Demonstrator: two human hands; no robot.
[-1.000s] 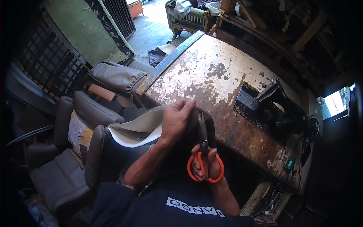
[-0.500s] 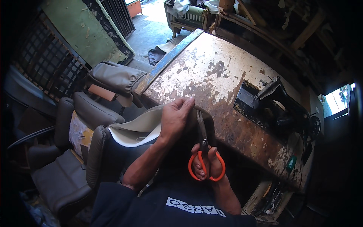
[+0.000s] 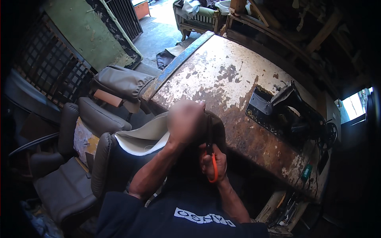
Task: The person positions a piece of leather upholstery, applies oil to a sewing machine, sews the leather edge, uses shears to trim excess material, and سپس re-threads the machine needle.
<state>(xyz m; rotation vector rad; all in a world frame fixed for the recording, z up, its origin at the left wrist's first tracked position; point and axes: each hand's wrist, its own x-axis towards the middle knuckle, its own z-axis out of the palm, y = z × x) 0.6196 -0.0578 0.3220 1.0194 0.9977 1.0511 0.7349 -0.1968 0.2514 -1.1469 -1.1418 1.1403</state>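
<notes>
My left hand (image 3: 183,123), partly blurred, is closed on the edge of a grey-brown upholstery piece (image 3: 156,125) with a pale lining. The piece hangs open to the left, and its dark outer side falls near the table's edge. Just right of that, my right hand (image 3: 219,160) grips a pair of scissors (image 3: 215,168) by the orange handles. The dark blades point away from me, upright beside the material's edge close to my left fingers. The scissors are seen nearly edge-on, so I cannot tell how far apart the blades are.
A worn table (image 3: 214,59) with peeling paint stretches ahead, bearing a black sewing machine (image 3: 283,105) at right and a small green item (image 3: 306,171). Grey-brown padded chairs (image 3: 65,184) stand at left. An open drawer (image 3: 283,208) with tools sits at lower right.
My right hand has turned the scissors from flat-on to nearly edge-on and brought the handles together. They have shifted slightly up and left. My left hand stays at the material's edge.
</notes>
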